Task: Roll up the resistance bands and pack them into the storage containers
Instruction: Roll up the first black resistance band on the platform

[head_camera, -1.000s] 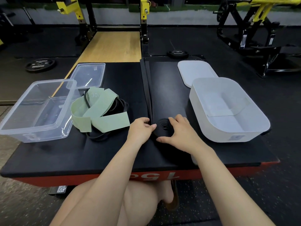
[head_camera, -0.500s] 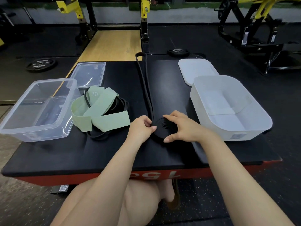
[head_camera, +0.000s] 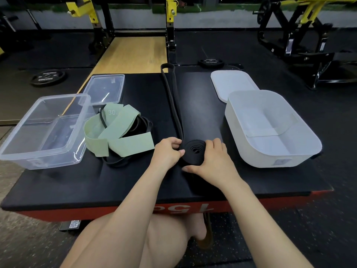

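I'm midway through rolling the black band (head_camera: pixel 193 151) into a flat coil on the black mat (head_camera: pixel 135 182), just in front of me, between the green band (head_camera: pixel 116 136) heaped to my left and the white box (head_camera: pixel 270 151) to my right. To do this well I reckon I should keep the coil flat on the mat, turn it in small steps and feed the loose tail (head_camera: pixel 172 97), which runs straight away from me to the far edge, in under light tension so the layers stack snug and don't spring apart. My left hand (head_camera: pixel 168 151) has its fingers curled in, thumb and fingertips pinching the left edge of the coil where the tail comes in. My right hand (head_camera: pixel 210 161) is spread wider over the right side, fingers bent over the top rim and thumb reaching along the near edge, cupping the coil to hold its shape. The white box is open and close by, its lid (head_camera: pixel 231 84) behind it; the clear tub (head_camera: pixel 46 128) sits further left, past the green band.
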The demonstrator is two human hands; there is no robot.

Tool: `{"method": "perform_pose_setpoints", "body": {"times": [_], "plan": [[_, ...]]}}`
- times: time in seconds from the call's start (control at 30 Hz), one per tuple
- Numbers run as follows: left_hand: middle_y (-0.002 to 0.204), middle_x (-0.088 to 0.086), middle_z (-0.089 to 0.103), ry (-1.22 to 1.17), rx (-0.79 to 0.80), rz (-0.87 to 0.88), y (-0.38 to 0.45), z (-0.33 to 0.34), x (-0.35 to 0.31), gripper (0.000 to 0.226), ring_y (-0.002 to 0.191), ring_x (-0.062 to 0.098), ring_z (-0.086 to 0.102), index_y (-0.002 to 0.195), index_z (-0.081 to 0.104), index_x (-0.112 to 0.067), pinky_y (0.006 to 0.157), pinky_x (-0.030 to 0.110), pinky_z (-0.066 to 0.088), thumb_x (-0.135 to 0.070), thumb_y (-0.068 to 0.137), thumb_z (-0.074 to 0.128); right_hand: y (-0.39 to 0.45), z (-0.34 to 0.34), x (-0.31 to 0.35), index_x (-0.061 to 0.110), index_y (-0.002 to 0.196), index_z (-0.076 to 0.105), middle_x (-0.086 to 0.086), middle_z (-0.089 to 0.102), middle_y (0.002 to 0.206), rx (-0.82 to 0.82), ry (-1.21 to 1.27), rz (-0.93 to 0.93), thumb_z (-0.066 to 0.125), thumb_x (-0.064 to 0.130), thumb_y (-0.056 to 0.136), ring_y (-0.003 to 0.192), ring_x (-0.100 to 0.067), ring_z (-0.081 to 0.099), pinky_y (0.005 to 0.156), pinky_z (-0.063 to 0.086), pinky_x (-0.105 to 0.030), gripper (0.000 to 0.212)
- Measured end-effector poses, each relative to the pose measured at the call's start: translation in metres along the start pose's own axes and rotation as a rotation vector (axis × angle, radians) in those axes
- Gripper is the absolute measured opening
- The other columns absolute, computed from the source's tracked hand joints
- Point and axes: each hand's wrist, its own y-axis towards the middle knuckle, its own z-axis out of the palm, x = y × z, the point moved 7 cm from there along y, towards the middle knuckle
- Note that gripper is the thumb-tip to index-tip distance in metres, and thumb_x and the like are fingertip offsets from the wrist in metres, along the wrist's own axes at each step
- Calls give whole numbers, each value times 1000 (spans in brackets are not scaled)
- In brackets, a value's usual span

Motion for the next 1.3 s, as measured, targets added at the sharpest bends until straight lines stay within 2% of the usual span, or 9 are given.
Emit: {"method": "perform_pose_setpoints", "body": {"times": [0.1, 0.23, 0.47, 0.57, 0.63, 0.77, 0.93, 1.13, 1.3], "plan": [[114, 4, 65, -13, 0, 18, 0, 1, -1, 37, 106, 17, 60, 120, 61, -13, 100, 30, 45, -8, 84, 66, 0, 4, 7, 7, 121, 40, -6, 39, 122, -91, -48, 23, 65, 70, 67, 114, -23, 36, 93, 38, -31, 87], [113, 6, 65, -40, 24, 35, 0, 3, -1, 36, 105, 16, 60, 119, 62, -10, 101, 31, 45, -5, 83, 66, 1, 5, 4, 6, 125, 41, -8, 41, 123, -155, -47, 9, 65, 61, 74, 113, -24, 37, 92, 35, -30, 79], [106, 2, 62, -95, 55, -7, -2, 1, 0, 39, 95, 12, 57, 115, 58, -10, 91, 25, 46, -5, 79, 70, 10, 6, -4, 13, 143, 29, -2, 34, 133, -16, 74, -70, 70, 53, 75, 126, -19, 28, 102, 33, -28, 89], [109, 0, 61, -100, 48, -22, -2, -1, 1, 48, 98, 13, 57, 124, 51, -15, 87, 25, 44, -11, 81, 71, 15, 5, -6, 15, 146, 27, -1, 34, 135, 34, 82, -121, 72, 53, 73, 127, -18, 27, 103, 31, -27, 93], [110, -1, 62, -69, 43, -21, -1, -2, 2, 51, 103, 14, 57, 132, 49, -15, 92, 27, 44, -17, 84, 68, 17, 5, -7, 14, 148, 24, 0, 33, 138, 92, 89, -156, 73, 51, 73, 130, -16, 25, 104, 28, -25, 97], [110, 3, 65, -50, 47, -5, -1, 1, 1, 43, 107, 20, 60, 128, 56, -17, 100, 38, 46, -20, 86, 64, 23, 3, -9, 14, 150, 22, 1, 32, 140, 196, 94, -207, 76, 48, 73, 132, -15, 24, 107, 23, -23, 100], [106, 3, 63, -52, 8, 9, 0, -1, 0, 27, 101, 15, 59, 113, 63, -14, 91, 25, 44, -16, 86, 65, 28, 2, -9, 17, 150, 22, 3, 30, 143, 285, 58, -273, 78, 44, 72, 133, -14, 24, 109, 23, -23, 100], [105, 5, 66, -42, 5, 33, 1, 0, -2, 17, 101, 16, 61, 100, 62, -11, 96, 29, 46, -10, 84, 66, 29, 4, -9, 18, 151, 18, 4, 26, 148, 303, 50, -288, 79, 41, 72, 136, -15, 21, 111, 22, -25, 102], [103, 0, 63, -95, -11, 2, 3, 1, -1, 28, 93, 11, 59, 110, 57, -11, 92, 25, 47, -5, 84, 64, 18, -2, -12, 15, 151, 14, 2, 20, 154, 182, 56, -152, 79, 44, 71, 142, -17, 17, 113, 28, -34, 107]]}}
